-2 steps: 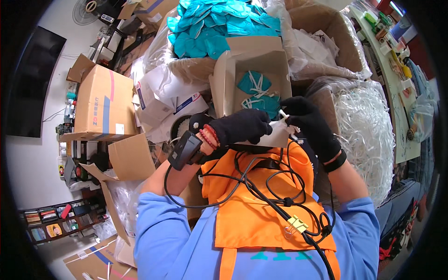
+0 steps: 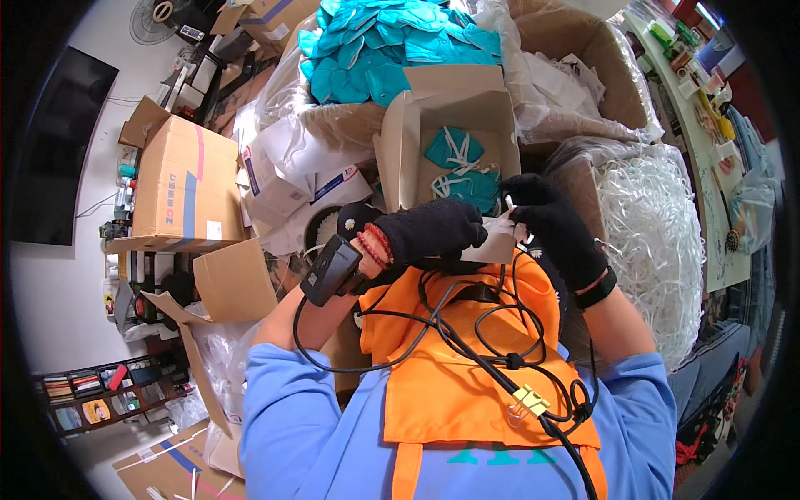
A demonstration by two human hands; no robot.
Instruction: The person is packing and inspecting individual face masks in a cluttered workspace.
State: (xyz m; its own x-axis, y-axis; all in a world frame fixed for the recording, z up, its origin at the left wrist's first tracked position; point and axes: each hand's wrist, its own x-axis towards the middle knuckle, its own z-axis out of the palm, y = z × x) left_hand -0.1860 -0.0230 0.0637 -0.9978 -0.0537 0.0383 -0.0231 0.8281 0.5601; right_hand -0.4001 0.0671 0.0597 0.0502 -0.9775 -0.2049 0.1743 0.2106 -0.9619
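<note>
Almost nothing differs from the earlier frame: both hands stay put, same grip. Two black-gloved hands, one white mask piece between them. Left hand [image 2: 437, 232] is curled closed over the white mask [image 2: 497, 243], palm down, forearm coming from lower left with a black wrist device [image 2: 331, 269] strapped on. Right hand [image 2: 557, 227] is raised, fingertips pinched on the mask's white strap at its top edge. The mask sits above the orange apron [image 2: 467, 375], just in front of one open cardboard box [image 2: 454, 125] with two or three teal masks [image 2: 467, 171] visible inside.
</note>
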